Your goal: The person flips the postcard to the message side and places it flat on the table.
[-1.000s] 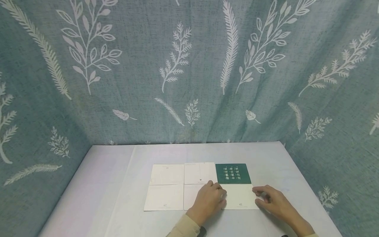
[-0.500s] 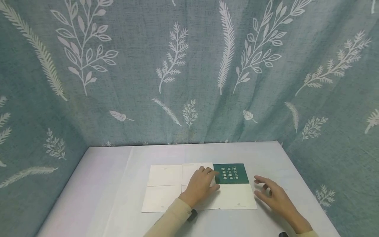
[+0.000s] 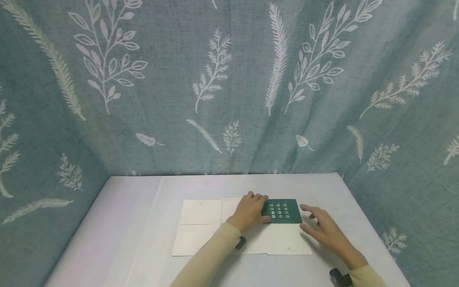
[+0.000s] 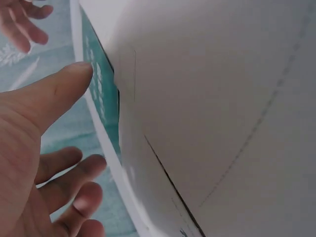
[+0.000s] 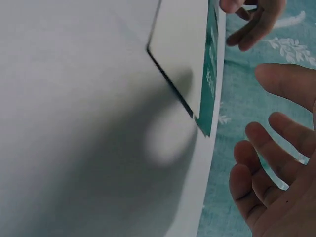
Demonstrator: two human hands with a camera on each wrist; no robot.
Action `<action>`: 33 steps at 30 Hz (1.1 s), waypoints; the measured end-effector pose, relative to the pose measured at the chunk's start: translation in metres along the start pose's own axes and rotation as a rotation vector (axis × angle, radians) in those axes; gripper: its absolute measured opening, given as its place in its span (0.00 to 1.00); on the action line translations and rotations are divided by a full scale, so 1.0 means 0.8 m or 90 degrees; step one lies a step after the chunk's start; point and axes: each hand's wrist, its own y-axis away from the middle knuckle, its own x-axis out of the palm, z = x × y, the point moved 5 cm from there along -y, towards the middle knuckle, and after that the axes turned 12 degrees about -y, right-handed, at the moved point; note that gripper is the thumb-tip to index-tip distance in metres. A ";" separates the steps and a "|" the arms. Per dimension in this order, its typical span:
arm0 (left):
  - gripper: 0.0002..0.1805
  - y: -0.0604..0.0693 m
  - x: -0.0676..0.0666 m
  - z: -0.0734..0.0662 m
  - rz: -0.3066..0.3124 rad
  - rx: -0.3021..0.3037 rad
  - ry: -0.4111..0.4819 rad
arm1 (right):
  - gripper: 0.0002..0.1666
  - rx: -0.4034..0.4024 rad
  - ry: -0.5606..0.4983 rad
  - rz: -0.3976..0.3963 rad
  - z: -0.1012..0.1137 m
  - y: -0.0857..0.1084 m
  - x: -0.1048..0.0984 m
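Note:
A dark green card (image 3: 285, 211) with white writing lies flat in the back right of a grid of cards. My left hand (image 3: 247, 212) is over its left side, thumb and fingers spread, partly covering the white card (image 3: 228, 207) beside it. In the left wrist view the thumb (image 4: 61, 86) and bent fingers hold nothing. By the green card's right edge is my right hand (image 3: 324, 229), its thumb and forefinger apart. The right wrist view shows that hand (image 5: 284, 168) with loosely bent fingers and nothing in them. Whether either hand touches the card I cannot tell.
White cards lie edge to edge around it: one in front (image 3: 288, 239), others to the left (image 3: 201, 211), near left (image 3: 193, 239) and near middle (image 3: 252, 243), partly behind the left sleeve (image 3: 209, 255). A white tabletop (image 3: 129, 223) meets a leaf-patterned teal curtain (image 3: 172, 119).
My left hand has gone from the front cards back to the green card's left side. My right hand has moved a little back and left, to the green card's right edge.

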 end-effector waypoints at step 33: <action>0.44 -0.013 0.010 0.000 0.091 -0.018 -0.028 | 0.52 0.098 0.136 0.179 -0.027 -0.087 0.020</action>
